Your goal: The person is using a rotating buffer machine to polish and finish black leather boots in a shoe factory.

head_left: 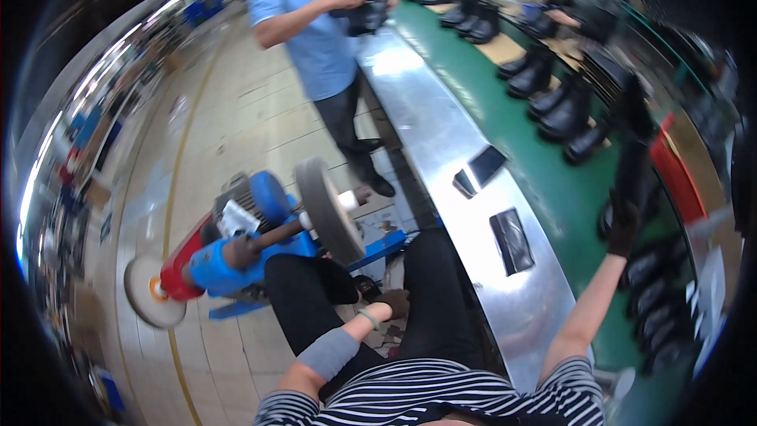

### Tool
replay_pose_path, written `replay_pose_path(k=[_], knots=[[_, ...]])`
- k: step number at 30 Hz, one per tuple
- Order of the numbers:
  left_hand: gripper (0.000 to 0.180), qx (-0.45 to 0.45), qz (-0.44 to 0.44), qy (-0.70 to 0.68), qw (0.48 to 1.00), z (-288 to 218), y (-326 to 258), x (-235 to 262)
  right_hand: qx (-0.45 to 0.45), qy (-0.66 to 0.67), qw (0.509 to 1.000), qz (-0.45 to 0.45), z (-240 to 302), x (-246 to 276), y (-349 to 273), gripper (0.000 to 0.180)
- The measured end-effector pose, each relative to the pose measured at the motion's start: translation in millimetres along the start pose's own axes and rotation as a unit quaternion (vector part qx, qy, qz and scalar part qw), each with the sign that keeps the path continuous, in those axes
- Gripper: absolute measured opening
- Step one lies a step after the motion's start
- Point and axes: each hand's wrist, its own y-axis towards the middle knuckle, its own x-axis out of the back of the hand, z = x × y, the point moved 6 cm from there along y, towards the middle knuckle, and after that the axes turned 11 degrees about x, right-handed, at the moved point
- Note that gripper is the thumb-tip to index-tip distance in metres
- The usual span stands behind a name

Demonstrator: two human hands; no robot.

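My right hand (623, 229), in a dark glove, reaches far out over the green belt at the right. It is closed on a black boot (632, 162), which stands up from the hand and blurs into the dark things behind it. My left hand (396, 302), in a brown glove, hangs low between my knees; its fingers are too dim to make out. To its left, a blue grinding machine (217, 267) carries a grey-brown wheel (325, 209) near my knee and a pale disc (155, 292) at its other end.
A metal bench (544, 304) runs along my right side, with a dark flat packet (512, 241) and a phone-like dark thing (482, 170) on it. Black boots (564, 110) line the green belt (441, 63). Ahead, a person in a blue shirt (319, 47) holds a black boot; another (591, 12) sits across.
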Motion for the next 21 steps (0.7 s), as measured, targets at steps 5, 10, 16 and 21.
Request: replay_pose_path(k=[5, 10, 16, 21], knots=[[0.044, -0.056, -0.126, -0.588, 0.797, 39, -37, 46, -0.024, 0.206, 0.968, -0.144, 115, 4, 26, 0.021], [0.054, -0.142, -0.036, -0.759, 0.634, 29, -52, 62, -0.241, 0.485, 0.823, 0.174, 277, -140, 62, 0.024], [0.039, 0.067, -0.396, -0.528, 0.748, 71, -56, 53, -0.259, 0.398, 0.772, 0.422, 428, -341, -58, 0.061], [0.039, 0.032, -0.408, -0.767, 0.494, 113, -41, 21, -0.277, 0.515, 0.693, 0.421, 447, -420, -111, 0.048]])
